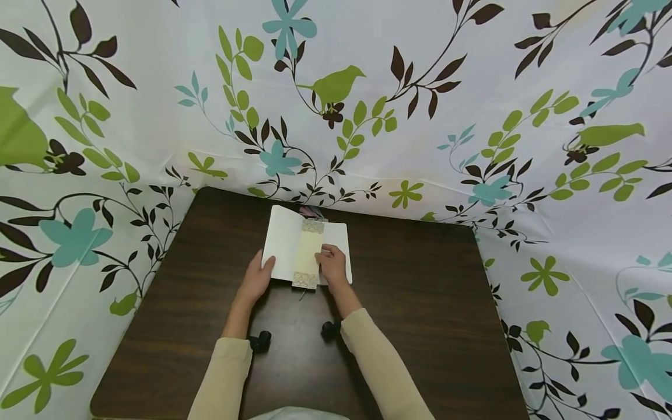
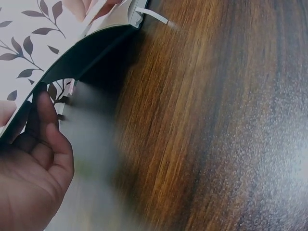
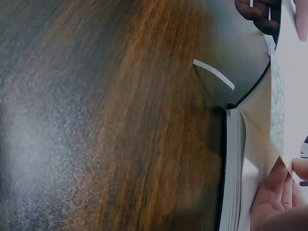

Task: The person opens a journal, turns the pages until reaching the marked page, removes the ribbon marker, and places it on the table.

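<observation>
An open notebook (image 1: pixel 283 239) with blank white pages and a dark cover is in front of me. My left hand (image 1: pixel 256 279) grips the edge of its raised left cover, thumb on the page side and fingers (image 2: pixel 58 149) underneath. Over the middle of the notebook stands a cream paper strip (image 1: pixel 308 251) with speckled bands at both ends. My right hand (image 1: pixel 333 265) pinches the strip's right edge between thumb and fingers, above the right page (image 3: pixel 250 173). A thin ribbon (image 3: pixel 214 73) sticks out from the spine.
The notebook is over a dark wood-grain table (image 1: pixel 420 303). Behind it, a small pinkish item (image 1: pixel 311 212) is partly hidden. Patterned white cloth (image 1: pixel 336 146) hangs along the table's back and sides. Black wrist cameras (image 1: pixel 260 342) sit by both forearms.
</observation>
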### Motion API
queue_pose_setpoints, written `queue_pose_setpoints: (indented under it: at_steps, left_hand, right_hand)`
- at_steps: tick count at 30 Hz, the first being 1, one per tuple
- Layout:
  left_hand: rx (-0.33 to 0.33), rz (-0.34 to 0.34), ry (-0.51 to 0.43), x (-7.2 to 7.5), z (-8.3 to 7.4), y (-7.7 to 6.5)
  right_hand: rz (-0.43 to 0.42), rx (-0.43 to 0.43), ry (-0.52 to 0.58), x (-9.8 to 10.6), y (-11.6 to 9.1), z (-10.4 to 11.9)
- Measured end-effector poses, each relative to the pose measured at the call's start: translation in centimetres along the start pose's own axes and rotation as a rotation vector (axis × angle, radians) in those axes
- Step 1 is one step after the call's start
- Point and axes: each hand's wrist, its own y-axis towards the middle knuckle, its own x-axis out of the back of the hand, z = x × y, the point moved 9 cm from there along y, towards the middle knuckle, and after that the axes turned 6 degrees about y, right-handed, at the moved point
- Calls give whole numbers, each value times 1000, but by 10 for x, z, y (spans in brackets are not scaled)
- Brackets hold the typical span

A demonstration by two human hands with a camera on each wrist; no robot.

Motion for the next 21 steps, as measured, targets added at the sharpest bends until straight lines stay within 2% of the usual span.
queue_pose_setpoints:
  at_steps: [4,8,14,21]
  left_hand:
    - [0,0,0,1,1,0]
    - [7,-6,9,1,3,1]
    - [-2,-13,6,1,3,3]
    - [2,-17,-14,0,2,4]
  right_hand:
    - [1,4,35,8,0,3]
    - [-17,9,80,26,3,13]
    - [-74,8,102,72,14,24]
    - [-157,10,80,132,24,25]
